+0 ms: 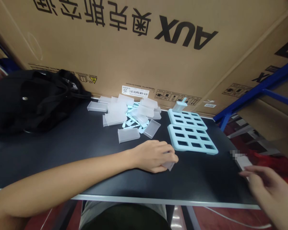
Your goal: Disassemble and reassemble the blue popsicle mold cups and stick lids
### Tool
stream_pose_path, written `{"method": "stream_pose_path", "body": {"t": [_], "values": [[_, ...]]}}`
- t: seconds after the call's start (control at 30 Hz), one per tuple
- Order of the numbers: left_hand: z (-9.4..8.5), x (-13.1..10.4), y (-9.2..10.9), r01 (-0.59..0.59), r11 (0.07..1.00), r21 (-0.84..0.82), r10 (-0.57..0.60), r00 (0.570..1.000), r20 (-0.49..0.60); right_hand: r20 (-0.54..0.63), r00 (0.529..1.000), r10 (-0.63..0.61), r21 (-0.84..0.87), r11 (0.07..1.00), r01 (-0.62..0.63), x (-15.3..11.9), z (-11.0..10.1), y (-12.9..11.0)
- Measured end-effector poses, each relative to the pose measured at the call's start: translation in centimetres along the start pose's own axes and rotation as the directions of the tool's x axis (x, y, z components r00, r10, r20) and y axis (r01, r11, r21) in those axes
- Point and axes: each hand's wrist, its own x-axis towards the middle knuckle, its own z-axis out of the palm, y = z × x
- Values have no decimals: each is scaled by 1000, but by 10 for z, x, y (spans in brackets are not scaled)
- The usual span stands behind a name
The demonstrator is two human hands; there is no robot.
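Note:
My left hand (156,156) is closed around a translucent plastic popsicle mold (169,165), low over the black tabletop; the fingers hide most of it. Ahead of that hand lies a heap of similar translucent molds (116,111), mixed with light blue popsicle sticks (132,121). Two light blue racks (190,136) with rectangular holes sit to its right, and one mold with a blue stick handle (180,104) stands upright in the far rack. At the table's right edge, my right hand (270,188) is blurred, thumb and finger pinched beside a partly pixelated white object (243,162).
A black bag (33,102) lies on the left of the black table (86,166). A large cardboard box (105,57) forms a wall at the back. Blue metal shelf bars (256,92) and red material (276,161) are at the right.

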Motion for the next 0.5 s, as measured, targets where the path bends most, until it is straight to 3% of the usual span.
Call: {"method": "stream_pose_path", "body": {"t": [0.07, 0.13, 0.2, 0.3, 0.5], "values": [[1, -1, 1, 86, 986, -143, -96, 993, -69, 112, 993, -32, 73, 997, 24, -4, 10, -42], [4, -1, 1, 159, 948, -276, -198, 973, -120, 196, 966, -169, 180, 975, 134, -4, 20, -78], [6, -2, 1, 205, 909, -363, -272, 952, -143, 243, 910, -335, 253, 928, 274, 3, 29, -108], [6, -1, 1, 223, 859, -461, -325, 933, -154, 265, 827, -496, 281, 860, 426, 29, 43, -145], [-2, 0, 3, 260, 809, -527, -377, 918, -126, 303, 681, -667, 222, 744, 630, 88, 78, -206]]}}
